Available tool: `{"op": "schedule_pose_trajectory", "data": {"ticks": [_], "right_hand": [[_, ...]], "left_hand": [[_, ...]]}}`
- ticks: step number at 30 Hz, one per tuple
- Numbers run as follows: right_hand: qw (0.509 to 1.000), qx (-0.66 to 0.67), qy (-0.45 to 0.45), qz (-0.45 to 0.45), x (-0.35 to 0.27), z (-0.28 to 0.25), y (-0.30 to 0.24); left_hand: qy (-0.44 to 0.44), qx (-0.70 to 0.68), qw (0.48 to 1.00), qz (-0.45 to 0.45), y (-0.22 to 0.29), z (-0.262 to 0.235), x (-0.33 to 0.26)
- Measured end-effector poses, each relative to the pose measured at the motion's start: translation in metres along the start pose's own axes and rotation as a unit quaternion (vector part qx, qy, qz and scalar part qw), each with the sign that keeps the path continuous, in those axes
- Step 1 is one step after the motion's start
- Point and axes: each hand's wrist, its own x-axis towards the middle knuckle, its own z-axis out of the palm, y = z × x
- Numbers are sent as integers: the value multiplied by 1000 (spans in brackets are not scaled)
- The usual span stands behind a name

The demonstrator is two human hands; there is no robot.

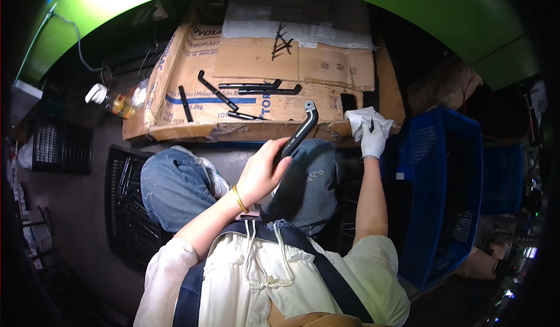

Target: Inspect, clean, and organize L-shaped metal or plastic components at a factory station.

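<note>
My bare left hand [265, 169], a yellow bangle at its wrist, grips a black plastic handle [302, 133] with a bent end that points up and away. In a white glove, my right hand [373, 140] is closed on a crumpled white cloth [360, 120] at the cardboard's right front corner. A small dark tip shows by its fingers; I cannot tell what it is. Several similar black handles lie on the cardboard ahead, among them an angled one [217, 91], a straight one [185, 103] and a long one [262, 90].
Flattened cardboard [245, 64] covers the work surface, with a dark flat rectangle [348, 102] near the cloth. A blue crate [434, 198] stands at my right. At my left are a black basket [131, 204] of dark parts and a bottle [119, 104] with yellowish liquid.
</note>
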Motion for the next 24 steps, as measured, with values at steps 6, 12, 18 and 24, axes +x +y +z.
{"op": "schedule_pose_trajectory", "data": {"ticks": [6, 12, 18, 24], "right_hand": [[891, 448, -57, 54, -43, -78, -73], [960, 260, 68, 85, -55, -91, -131], [870, 466, 87, 135, -11, -89, -107], [934, 328, 104, 101, -14, -108, -123]], "left_hand": [[11, 3, 1000, 22, 11, 44, 40], [-56, 77, 987, 130, 47, 110, 50], [-100, 103, 977, 155, 63, 121, 70], [-62, 168, 963, 200, 78, 120, 88]]}}
